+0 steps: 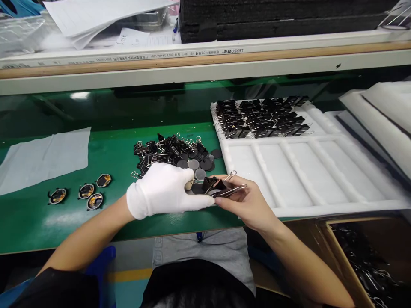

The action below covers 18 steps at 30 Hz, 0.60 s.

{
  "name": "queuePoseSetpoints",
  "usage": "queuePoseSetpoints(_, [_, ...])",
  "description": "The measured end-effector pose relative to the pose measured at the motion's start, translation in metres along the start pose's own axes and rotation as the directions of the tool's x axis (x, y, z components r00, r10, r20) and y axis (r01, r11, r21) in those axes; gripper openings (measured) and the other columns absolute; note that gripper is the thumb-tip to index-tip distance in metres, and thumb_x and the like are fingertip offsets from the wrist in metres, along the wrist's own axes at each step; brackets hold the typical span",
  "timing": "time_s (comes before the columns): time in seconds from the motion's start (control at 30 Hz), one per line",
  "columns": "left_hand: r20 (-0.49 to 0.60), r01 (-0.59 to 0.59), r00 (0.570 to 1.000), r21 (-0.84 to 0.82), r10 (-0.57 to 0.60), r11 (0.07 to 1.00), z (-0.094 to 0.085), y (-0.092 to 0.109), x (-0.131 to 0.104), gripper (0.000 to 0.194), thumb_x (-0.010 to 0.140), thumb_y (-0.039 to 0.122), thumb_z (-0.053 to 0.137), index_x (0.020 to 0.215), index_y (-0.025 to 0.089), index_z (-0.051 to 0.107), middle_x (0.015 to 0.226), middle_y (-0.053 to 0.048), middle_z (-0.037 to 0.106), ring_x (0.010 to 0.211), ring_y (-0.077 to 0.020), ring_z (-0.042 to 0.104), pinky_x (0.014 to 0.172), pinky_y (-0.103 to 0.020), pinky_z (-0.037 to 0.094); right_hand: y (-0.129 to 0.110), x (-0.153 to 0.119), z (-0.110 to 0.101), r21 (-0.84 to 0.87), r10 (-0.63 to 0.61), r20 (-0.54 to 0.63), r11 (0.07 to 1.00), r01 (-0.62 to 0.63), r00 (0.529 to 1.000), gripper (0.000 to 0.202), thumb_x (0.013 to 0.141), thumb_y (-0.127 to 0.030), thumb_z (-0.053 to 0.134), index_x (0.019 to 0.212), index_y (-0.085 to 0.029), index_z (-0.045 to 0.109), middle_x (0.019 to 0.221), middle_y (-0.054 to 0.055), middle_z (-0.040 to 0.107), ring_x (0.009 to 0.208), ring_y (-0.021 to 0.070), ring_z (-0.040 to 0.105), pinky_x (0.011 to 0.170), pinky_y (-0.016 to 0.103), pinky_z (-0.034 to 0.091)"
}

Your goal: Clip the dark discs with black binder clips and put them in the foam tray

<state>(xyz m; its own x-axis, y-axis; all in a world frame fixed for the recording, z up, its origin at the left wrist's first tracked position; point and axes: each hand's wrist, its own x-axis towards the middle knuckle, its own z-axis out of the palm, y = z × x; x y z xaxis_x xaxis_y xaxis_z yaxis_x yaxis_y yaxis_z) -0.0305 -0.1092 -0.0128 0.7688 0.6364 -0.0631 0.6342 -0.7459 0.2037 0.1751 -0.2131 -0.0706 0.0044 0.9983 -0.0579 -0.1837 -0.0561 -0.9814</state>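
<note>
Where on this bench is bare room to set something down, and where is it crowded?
Free: green mat between the white sheet and the binder clip pile; the foam tray's near channels. Crowded: the tray's far section of clips, and around the gloved left hand and bare right hand, which holds a clip.

cardboard box (pixel 369 256) cut off at right edge, small disc hidden behind gloved fingers (pixel 199 202)
</note>
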Motion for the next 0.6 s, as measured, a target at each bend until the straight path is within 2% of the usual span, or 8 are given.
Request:
queuePoseSetpoints(0.13, [-0.024, -0.021, 1.0, -0.053, 0.02, 0.998, 0.002, 0.0, 0.0, 0.052, 0.091, 0.065, 0.052, 0.062, 0.022, 0.053, 0.051, 0.001, 0.054, 0.047, -0.0144, 0.049, 0.054, -0.029, 0.025, 0.003, 0.004, -0.003, 0.024, -0.004, -0.032, 1.0, 0.005, 0.999, 0.038, 0.076, -0.03, 0.09, 0.112, -0.025, 0.077, 0.117, 0.007, 0.078, 0.104, 0.0222, 0.074, 0.091, 0.034, 0.062])
queuePoseSetpoints(0.27, [-0.056, -0.032, 0.998, -0.052, 0.029, 0.998, 0.006, -0.002, 0.001, 0.05, 0.09, 0.061, 0.054, 0.06, 0.022, 0.052, 0.05, 0.002, 0.053, 0.046, -0.0135, 0.049, 0.053, -0.029, 0.024, 0.003, 0.008, -0.004, 0.083, 0.037, 0.028, 0.996, -0.039, 0.999, 0.034, 0.075, -0.034, 0.091, 0.103, -0.022, 0.076, 0.112, 0.008, 0.078, 0.096, 0.0217, 0.074, 0.086, 0.035, 0.063])
queuePoseSetpoints(0.37, [-0.082, -0.062, 0.995, -0.048, 0.058, 0.997, 0.009, -0.005, 0.002, 0.041, 0.093, 0.054, 0.053, 0.067, 0.021, 0.056, 0.055, 0.001, 0.059, 0.05, -0.0142, 0.055, 0.054, -0.029, 0.026, 0.002, 0.01, 0.0, 0.124, 0.059, 0.033, 0.99, -0.062, 0.998, 0.038, 0.072, -0.035, 0.093, 0.103, -0.021, 0.075, 0.112, 0.008, 0.078, 0.09, 0.0197, 0.074, 0.081, 0.032, 0.063])
queuePoseSetpoints(0.43, [-0.073, -0.128, 0.99, -0.136, 0.119, 0.982, 0.008, -0.007, 0.001, 0.034, 0.096, 0.047, 0.051, 0.075, 0.021, 0.061, 0.06, 0.002, 0.063, 0.055, -0.0135, 0.06, 0.057, -0.027, 0.033, 0.002, 0.011, 0.002, 0.17, 0.063, -0.002, 0.984, -0.062, 0.998, 0.04, 0.071, -0.035, 0.093, 0.103, -0.021, 0.074, 0.113, 0.008, 0.078, 0.091, 0.0196, 0.075, 0.079, 0.031, 0.063])
queuePoseSetpoints(0.5, [-0.114, -0.149, 0.986, -0.226, 0.125, 0.963, 0.006, -0.009, -0.001, 0.029, 0.091, 0.05, 0.059, 0.088, 0.022, 0.065, 0.067, 0.003, 0.067, 0.06, -0.0129, 0.064, 0.062, -0.025, 0.04, 0.0, 0.01, 0.002, 0.205, 0.056, -0.044, 0.978, -0.046, 0.997, 0.039, 0.072, -0.036, 0.093, 0.103, -0.022, 0.074, 0.114, 0.009, 0.078, 0.097, 0.0216, 0.075, 0.083, 0.033, 0.063])
queuePoseSetpoints(0.6, [-0.169, -0.039, 0.986, -0.196, 0.005, 0.98, 0.0, -0.01, -0.004, 0.059, 0.07, 0.066, 0.075, 0.109, 0.022, 0.065, 0.082, 0.002, 0.072, 0.065, -0.0159, 0.067, 0.065, -0.027, 0.045, -0.002, 0.008, -0.001, 0.226, 0.052, -0.065, 0.973, -0.036, 0.997, 0.039, 0.073, -0.041, 0.092, 0.103, -0.024, 0.074, 0.116, 0.008, 0.078, 0.103, 0.0245, 0.075, 0.09, 0.038, 0.063])
